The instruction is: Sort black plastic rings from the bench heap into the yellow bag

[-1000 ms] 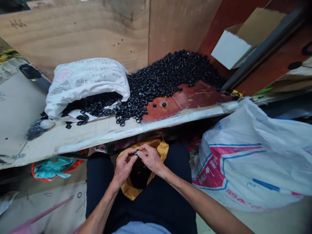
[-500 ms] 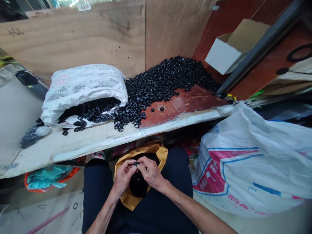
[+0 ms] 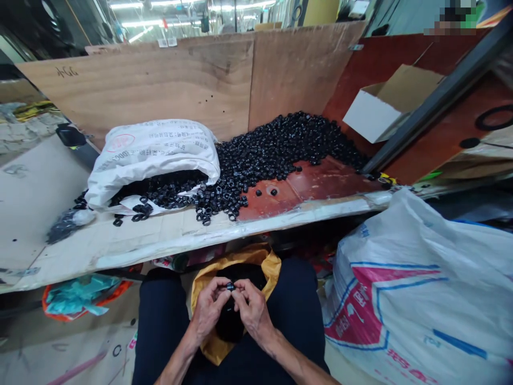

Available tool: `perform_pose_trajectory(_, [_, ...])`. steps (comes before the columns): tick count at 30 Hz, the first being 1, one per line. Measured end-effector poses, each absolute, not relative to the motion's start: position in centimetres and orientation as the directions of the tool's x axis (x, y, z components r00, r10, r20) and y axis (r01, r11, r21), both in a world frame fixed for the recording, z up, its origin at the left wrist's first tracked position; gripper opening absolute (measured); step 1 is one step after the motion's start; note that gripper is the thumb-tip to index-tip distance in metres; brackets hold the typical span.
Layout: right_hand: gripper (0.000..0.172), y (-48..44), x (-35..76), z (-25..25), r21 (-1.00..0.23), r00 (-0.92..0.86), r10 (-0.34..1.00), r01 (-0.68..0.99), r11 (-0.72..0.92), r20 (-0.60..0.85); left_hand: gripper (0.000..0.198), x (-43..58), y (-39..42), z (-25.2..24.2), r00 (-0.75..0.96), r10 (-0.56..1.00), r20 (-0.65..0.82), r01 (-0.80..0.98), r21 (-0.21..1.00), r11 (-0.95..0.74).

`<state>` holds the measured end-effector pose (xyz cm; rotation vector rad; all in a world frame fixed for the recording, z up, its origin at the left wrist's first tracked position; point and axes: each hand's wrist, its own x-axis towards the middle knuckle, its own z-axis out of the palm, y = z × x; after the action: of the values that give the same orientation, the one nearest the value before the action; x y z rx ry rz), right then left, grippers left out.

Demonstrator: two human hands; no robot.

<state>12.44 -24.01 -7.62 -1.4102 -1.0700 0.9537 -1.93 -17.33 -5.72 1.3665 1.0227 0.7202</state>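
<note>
Between my two hands is a small black ring-shaped part, pinched at its left side by my left hand and at its right by my right hand. Both hands are closed at the fingertips and hover over a yellow sack that sits open between my legs. Dark contents fill the sack, too dim to make out singly. On the bench ahead, a large heap of black ring-shaped parts spreads out from the mouth of a white woven bag lying on its side.
A wooden panel backs the bench, whose pale front edge runs above my knees. A white carton is at the back right. To my right stands a big white sack; at lower left is an orange-rimmed container with teal plastic.
The view has tipped upward, so the bench and heap sit lower in the picture. Both hands keep hold of the small black part, with the fingers slightly shifted around it.
</note>
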Motion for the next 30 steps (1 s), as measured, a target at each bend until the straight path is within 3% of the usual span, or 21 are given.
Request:
perform_pose_trajectory(5, [0.022, -23.6, 13.0, -7.4, -0.995, 0.220, 0.975, 0.079, -0.061, -0.042, 0.026, -1.9, -17.7, -6.2, 0.475, 0.859, -0.189, 0.124, 0.981, 0.147])
perform_pose_trajectory(10, [0.022, -24.2, 12.4, -8.9, -0.963, 0.183, 0.948, -0.107, -0.246, -0.262, 0.017, -2.7, -18.3, -6.2, 0.525, 0.851, 0.000, 0.293, 0.939, -0.181])
perform_pose_trajectory(12, [0.016, -24.2, 13.0, -8.7, -0.970, 0.159, 0.957, -0.001, -0.244, -0.241, 0.018, -3.2, -17.7, -5.2, 0.608, 0.791, 0.067, 0.330, 0.885, -0.328])
perform_pose_trajectory(14, [0.009, -23.1, 14.7, -7.2, -0.962, 0.166, 0.983, 0.245, -0.116, -0.076, 0.019, -3.0, -16.0, -3.5, 0.651, 0.751, 0.110, 0.349, 0.835, -0.425])
perform_pose_trajectory(17, [0.014, -18.7, 18.5, -3.4, -0.813, 0.219, 0.926, 0.566, 0.136, 0.307, 0.013, -0.9, -11.9, -0.6, 0.528, 0.820, 0.221, 0.416, 0.774, -0.477])
perform_pose_trajectory(19, [0.019, -14.6, 20.8, -0.8, -0.704, 0.232, 0.884, 0.696, 0.141, 0.406, 0.011, 1.5, -8.7, 0.7, 0.412, 0.864, 0.289, 0.479, 0.738, -0.476])
perform_pose_trajectory(22, [0.017, -9.0, 22.6, 1.4, -0.593, 0.192, 0.924, 0.804, 0.045, 0.330, 0.014, 5.0, -4.7, 1.2, 0.348, 0.873, 0.340, 0.631, 0.604, -0.487])
perform_pose_trajectory(25, [0.022, -5.7, 22.8, 1.4, -0.592, 0.168, 0.963, 0.806, -0.012, 0.210, 0.021, 6.9, -2.3, 0.7, 0.366, 0.870, 0.330, 0.718, 0.495, -0.490])
perform_pose_trajectory(30, [0.023, -4.8, 22.6, 0.0, -0.595, 0.149, 0.955, 0.803, 0.033, 0.255, 0.021, 7.0, -0.7, -0.5, 0.396, 0.843, 0.363, 0.683, 0.497, -0.535])
